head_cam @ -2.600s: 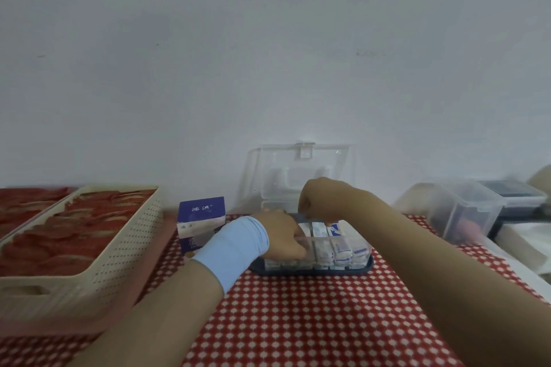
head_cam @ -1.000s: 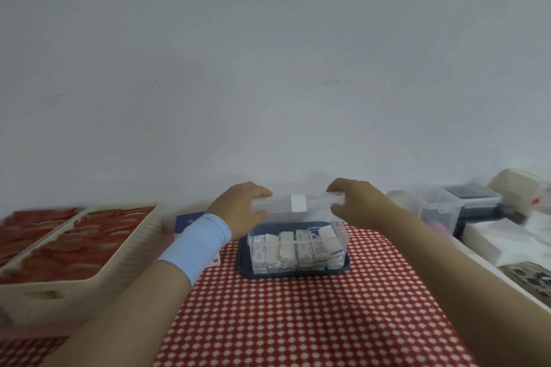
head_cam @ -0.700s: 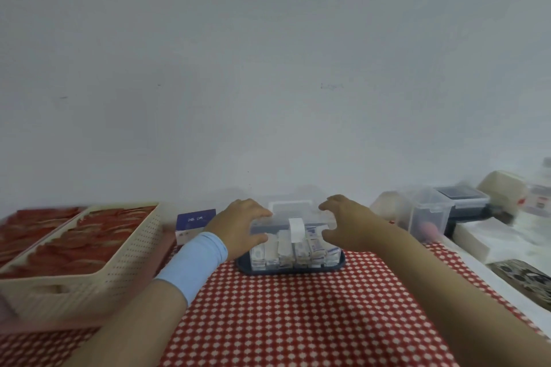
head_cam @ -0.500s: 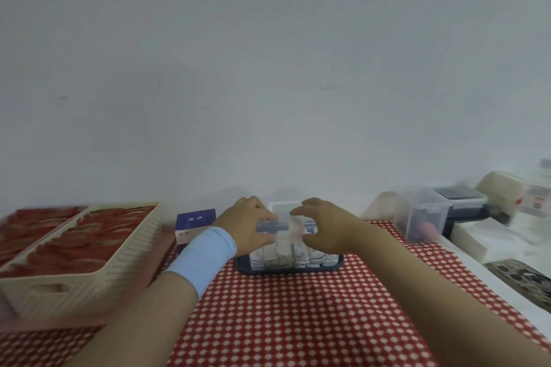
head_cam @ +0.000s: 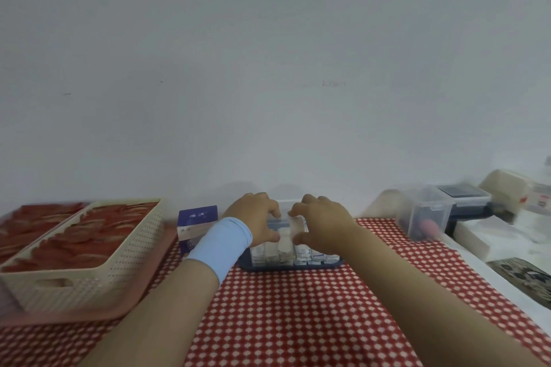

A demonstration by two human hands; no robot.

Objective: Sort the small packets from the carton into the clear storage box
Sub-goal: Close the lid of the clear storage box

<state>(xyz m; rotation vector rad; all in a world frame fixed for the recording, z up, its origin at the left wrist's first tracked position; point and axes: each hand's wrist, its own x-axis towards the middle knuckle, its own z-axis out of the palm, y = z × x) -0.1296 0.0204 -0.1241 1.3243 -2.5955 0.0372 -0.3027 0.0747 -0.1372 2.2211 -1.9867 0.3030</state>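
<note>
Nearest: red-and-white checked cloth [head_cam: 298, 307] over the counter, soft, a bit of friction. Both forearms reach forward across it; light blue wristband [head_cam: 223, 244] sits just behind the left hand.

Left hand [head_cam: 256, 223] and right hand [head_cam: 320, 225] both clasp the clear storage box [head_cam: 316, 253]: fingers curled over the lid top, thumbs on the front face either side of a white latch tab [head_cam: 283, 240]. Lid looks down; can't tell if the latch is engaged, it's blurred.

Box sits directly under the hands on a dark blue tray [head_cam: 292, 266]. The small packets [head_cam: 301, 253] stand upright in a tight row inside, white with blue print.

Handling, my read: thin rigid clear plastic, smooth, so slippery and a bit flexy at the walls. Light even when full. Hold it by the short ends or under the base, not by the lid. Packets are light paper sachets; pinch them by the top edge.

Carton [head_cam: 196, 226]: purple-and-white cardboard, just left of the left hand, upright.

Further left of the left hand: cream perforated plastic basket [head_cam: 98, 271] filled with red items, on a pink tray [head_cam: 59, 316].

Right of the right hand, well apart: a small clear tub [head_cam: 423, 217].

Behind everything: plain matte wall [head_cam: 268, 68].
</note>
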